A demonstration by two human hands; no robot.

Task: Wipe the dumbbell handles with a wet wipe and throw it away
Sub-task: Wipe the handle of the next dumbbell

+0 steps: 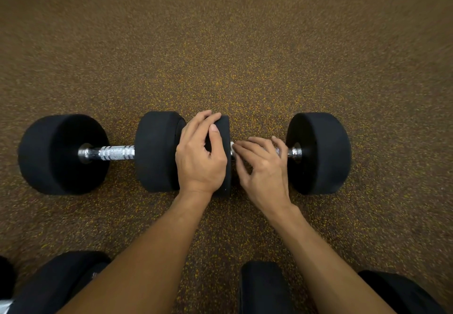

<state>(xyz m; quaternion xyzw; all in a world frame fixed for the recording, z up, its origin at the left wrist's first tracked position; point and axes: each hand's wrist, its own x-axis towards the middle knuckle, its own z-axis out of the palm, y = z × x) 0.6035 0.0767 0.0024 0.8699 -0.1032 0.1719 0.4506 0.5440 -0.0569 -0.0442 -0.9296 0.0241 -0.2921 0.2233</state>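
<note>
Two black dumbbells lie end to end on the floor. The left dumbbell (63, 154) shows its bare chrome handle (115, 153). On the right dumbbell (318, 153), my left hand (199, 156) rests over the inner weight head (224, 127) and grips it. My right hand (263, 166) lies over that dumbbell's handle, its fingers pressing a small white wet wipe (232, 147) against the bar. Only a short chrome end (294, 152) of this handle shows beside the right head. Most of the wipe is hidden under my fingers.
Brown speckled rubber flooring (245, 56) spreads all around. More black dumbbell heads (264, 286) lie at the bottom edge, close to my forearms, at the left (61, 282) and right (402, 291).
</note>
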